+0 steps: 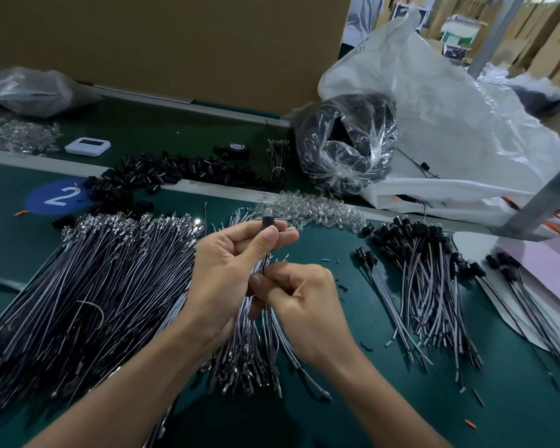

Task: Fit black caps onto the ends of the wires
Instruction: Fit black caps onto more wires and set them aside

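- Beyond the right hand (298,295), lying on its side: a clear plastic bag (346,147), mouth open toward the hands, packed with black parts; too glossy and crumpled to tell single pieces.
- Behind that and farther right: a large white bag (450,124), slumped open, contents hidden by its own folds.
- Far beyond and left of the left hand (236,253): a second crumpled clear bag (29,92), contents impossible to make out.
- Held up in the left hand, pinched between thumb and fingers (286,236): a black cap (267,221), only its top showing above the thumb.
- Running down from the cap into the right hand: a thin wire (265,263), pinched by curled thumb and forefinger; lower end lost among the bundle of wires (256,344) lying directly under both hands.
- Left of the left hand: a broad heap of uncapped wires (94,286), bare metal tips pointing away, near ends cut off at the frame edge.
- Right of the right hand: capped wires (424,279) fanned on the green counter (369,399), black ends pointing away.
- Beyond the left hand: loose black caps (162,176) strewn in a band; just beyond both hands, a drift of clear beads (317,208), blurred, kind uncertain.
- Farther off past the caps: a small white device (88,146) and a dark tape roll (238,150), both small and soft in focus.
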`<control>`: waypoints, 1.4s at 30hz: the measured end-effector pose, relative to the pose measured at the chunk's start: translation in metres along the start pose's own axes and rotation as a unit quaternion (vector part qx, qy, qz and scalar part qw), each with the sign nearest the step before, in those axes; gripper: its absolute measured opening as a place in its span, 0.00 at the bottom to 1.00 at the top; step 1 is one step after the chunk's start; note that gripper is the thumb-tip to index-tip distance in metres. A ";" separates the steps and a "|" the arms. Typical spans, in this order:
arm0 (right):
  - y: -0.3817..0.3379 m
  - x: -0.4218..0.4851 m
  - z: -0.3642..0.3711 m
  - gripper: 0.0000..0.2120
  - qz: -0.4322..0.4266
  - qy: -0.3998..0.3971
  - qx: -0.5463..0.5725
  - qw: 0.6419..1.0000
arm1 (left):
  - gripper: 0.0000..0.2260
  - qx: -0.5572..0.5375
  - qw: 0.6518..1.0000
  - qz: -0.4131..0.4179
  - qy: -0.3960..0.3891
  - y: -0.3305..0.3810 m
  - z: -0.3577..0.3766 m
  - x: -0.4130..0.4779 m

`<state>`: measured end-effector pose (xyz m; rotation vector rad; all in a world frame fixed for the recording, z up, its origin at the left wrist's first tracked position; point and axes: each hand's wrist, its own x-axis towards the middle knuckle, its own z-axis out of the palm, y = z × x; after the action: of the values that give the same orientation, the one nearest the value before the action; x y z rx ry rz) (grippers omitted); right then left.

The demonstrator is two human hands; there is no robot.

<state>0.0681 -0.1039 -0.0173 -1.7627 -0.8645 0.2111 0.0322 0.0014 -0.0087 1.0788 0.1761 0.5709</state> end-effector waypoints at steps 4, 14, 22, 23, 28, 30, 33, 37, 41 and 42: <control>0.002 -0.010 0.014 0.11 0.004 -0.023 -0.017 1.000 | 0.09 -0.039 0.999 0.021 0.021 0.006 -0.001 0.009; 0.011 -0.002 -0.001 0.19 0.041 -0.058 0.038 0.997 | 0.08 -0.011 1.000 -0.005 -0.006 -0.003 -0.009 0.013; 0.011 0.000 -0.016 0.11 0.056 -0.108 0.129 0.984 | 0.12 -0.020 1.000 -0.010 0.020 0.000 -0.014 0.014; 0.012 0.000 -0.016 0.11 0.062 -0.111 0.130 0.983 | 0.12 -0.018 0.999 -0.012 0.023 0.000 -0.014 0.014; 0.016 0.002 -0.018 0.14 0.087 -0.105 0.143 0.980 | 0.12 -0.009 1.000 -0.017 0.023 -0.001 -0.016 0.013; 0.018 0.003 -0.018 0.14 0.086 -0.099 0.132 0.983 | 0.12 -0.006 1.000 -0.022 0.020 -0.001 -0.015 0.014; 0.019 0.003 -0.019 0.14 0.086 -0.088 0.125 0.984 | 0.12 0.010 0.999 -0.035 0.011 -0.003 -0.015 0.013; 0.020 0.007 -0.025 0.14 0.087 -0.034 0.113 0.989 | 0.14 0.041 0.998 -0.046 -0.008 -0.005 -0.016 0.012; 0.025 0.012 -0.037 0.10 0.088 0.044 0.071 0.993 | 0.12 0.044 0.997 -0.056 -0.018 -0.006 -0.014 0.012; 0.026 0.012 -0.039 0.08 0.090 0.051 0.058 0.993 | 0.11 0.037 0.997 -0.062 -0.019 -0.006 -0.014 0.013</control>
<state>0.1091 -0.1283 -0.0223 -1.7261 -0.6079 0.2813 0.0393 0.0167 -0.0183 1.1416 0.2306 0.4349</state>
